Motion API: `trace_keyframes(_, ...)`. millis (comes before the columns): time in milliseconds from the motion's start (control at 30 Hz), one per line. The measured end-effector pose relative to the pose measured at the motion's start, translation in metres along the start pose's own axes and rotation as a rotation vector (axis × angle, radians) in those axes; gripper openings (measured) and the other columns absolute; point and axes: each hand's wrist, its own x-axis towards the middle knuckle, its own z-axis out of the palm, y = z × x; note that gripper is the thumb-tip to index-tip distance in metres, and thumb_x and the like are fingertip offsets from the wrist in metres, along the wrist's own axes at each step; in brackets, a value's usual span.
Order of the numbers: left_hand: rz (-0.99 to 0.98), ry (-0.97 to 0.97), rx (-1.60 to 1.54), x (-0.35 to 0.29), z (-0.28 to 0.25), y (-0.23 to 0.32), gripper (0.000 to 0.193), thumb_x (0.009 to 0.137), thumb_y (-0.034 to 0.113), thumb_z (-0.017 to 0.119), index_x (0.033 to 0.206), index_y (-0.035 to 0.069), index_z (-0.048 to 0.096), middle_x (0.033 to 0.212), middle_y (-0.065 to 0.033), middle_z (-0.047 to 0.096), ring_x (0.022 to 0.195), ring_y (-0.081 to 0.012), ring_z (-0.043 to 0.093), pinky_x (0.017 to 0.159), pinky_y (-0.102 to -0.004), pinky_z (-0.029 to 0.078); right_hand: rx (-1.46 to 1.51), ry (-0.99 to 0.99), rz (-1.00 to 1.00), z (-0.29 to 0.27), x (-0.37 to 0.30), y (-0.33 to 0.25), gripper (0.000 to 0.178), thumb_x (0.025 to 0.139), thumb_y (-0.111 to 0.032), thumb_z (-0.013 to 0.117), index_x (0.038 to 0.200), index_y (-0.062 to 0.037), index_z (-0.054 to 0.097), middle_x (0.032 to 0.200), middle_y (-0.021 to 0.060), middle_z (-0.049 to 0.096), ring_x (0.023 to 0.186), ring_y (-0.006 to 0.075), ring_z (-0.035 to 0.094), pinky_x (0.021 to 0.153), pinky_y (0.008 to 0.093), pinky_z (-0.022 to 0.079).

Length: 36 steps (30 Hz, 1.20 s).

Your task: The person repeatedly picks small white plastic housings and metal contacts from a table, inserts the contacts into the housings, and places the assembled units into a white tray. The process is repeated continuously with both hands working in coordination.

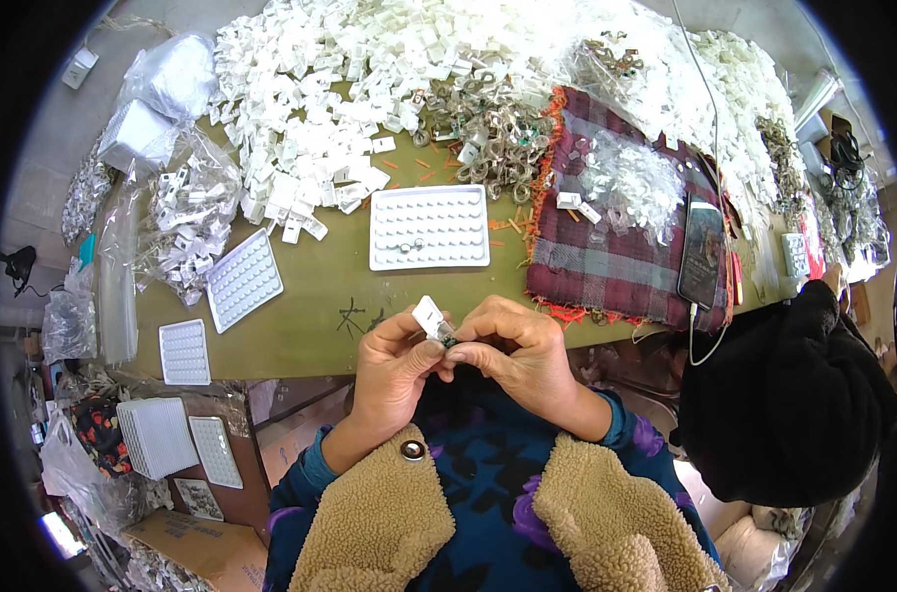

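Note:
Close to my body, at the table's front edge, both hands meet around one small assembly. My left hand [387,377] pinches a small white plastic casing [428,314], held tilted upward. My right hand [529,357] is closed, its thumb and fingertips pressed on a small part with a dark green piece [449,341] at the casing's lower end; the fingers partly hide it. Just beyond them lies a white dimpled tray [378,259] with a few small round metal pieces [409,246] on it.
White casings [300,123] and metal parts [498,138] are heaped at the back. On the right, a plaid cloth [597,266] bears clear plastic pieces [631,183] and a cabled phone [700,252]. More dimpled trays [244,280] lie left. A person in black [784,395] sits at the right.

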Motion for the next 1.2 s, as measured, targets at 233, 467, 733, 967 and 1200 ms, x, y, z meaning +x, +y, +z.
trace_keyframes(233, -0.039, -0.041, -0.004, 0.000, -0.002, 0.000, 0.026, 0.091, 0.007, 0.066, 0.115, -0.003, 0.063, 0.101, -0.0115, 0.068, 0.082, -0.0170, 0.068, 0.070, -0.0298, 0.061, 0.255, 0.076, 0.090, 0.002, -0.003, 0.004, 0.008, 0.084, 0.005, 0.069, 0.092, 0.0036, 0.068, 0.087, 0.0096, 0.062, 0.071, 0.0124, 0.061, 0.060, 0.0258, 0.048)
trace_keyframes(467, -0.055, 0.028, -0.016, 0.000, -0.002, 0.001, 0.023, 0.093, 0.006, 0.063, 0.113, -0.005, 0.063, 0.104, -0.0116, 0.068, 0.088, -0.0168, 0.068, 0.078, -0.0308, 0.059, -0.302, 0.037, -0.316, 0.001, -0.002, 0.006, 0.018, 0.080, 0.003, 0.073, 0.097, 0.0040, 0.068, 0.089, 0.0120, 0.061, 0.064, 0.0160, 0.059, 0.056, 0.0263, 0.046)
trace_keyframes(733, 0.085, 0.097, 0.244, -0.006, 0.011, 0.001, 0.025, 0.085, -0.001, 0.070, 0.109, -0.006, 0.064, 0.101, -0.0120, 0.069, 0.092, -0.0162, 0.067, 0.082, -0.0296, 0.057, -0.491, 0.098, -0.521, 0.005, -0.003, 0.011, 0.024, 0.077, 0.006, 0.070, 0.101, 0.0032, 0.067, 0.094, 0.0111, 0.057, 0.064, 0.0174, 0.060, 0.055, 0.0282, 0.049)
trace_keyframes(967, 0.263, 0.032, 0.354, -0.003, 0.010, 0.003, 0.023, 0.082, 0.001, 0.075, 0.101, -0.004, 0.064, 0.102, -0.0141, 0.066, 0.079, -0.0141, 0.066, 0.068, -0.0257, 0.057, -0.132, 0.183, -0.066, 0.008, -0.015, 0.001, 0.015, 0.077, 0.009, 0.068, 0.089, 0.0016, 0.064, 0.095, 0.0076, 0.057, 0.062, 0.0052, 0.050, 0.052, 0.0211, 0.039)
trace_keyframes(1200, 0.310, 0.011, 0.450, -0.007, 0.013, -0.001, 0.022, 0.084, 0.001, 0.073, 0.101, -0.005, 0.061, 0.103, -0.0151, 0.064, 0.075, -0.0131, 0.065, 0.063, -0.0257, 0.057, -0.318, 0.186, -0.222, 0.007, -0.013, 0.009, 0.016, 0.072, 0.009, 0.065, 0.085, 0.0010, 0.061, 0.090, 0.0071, 0.057, 0.056, 0.0048, 0.046, 0.048, 0.0216, 0.037)
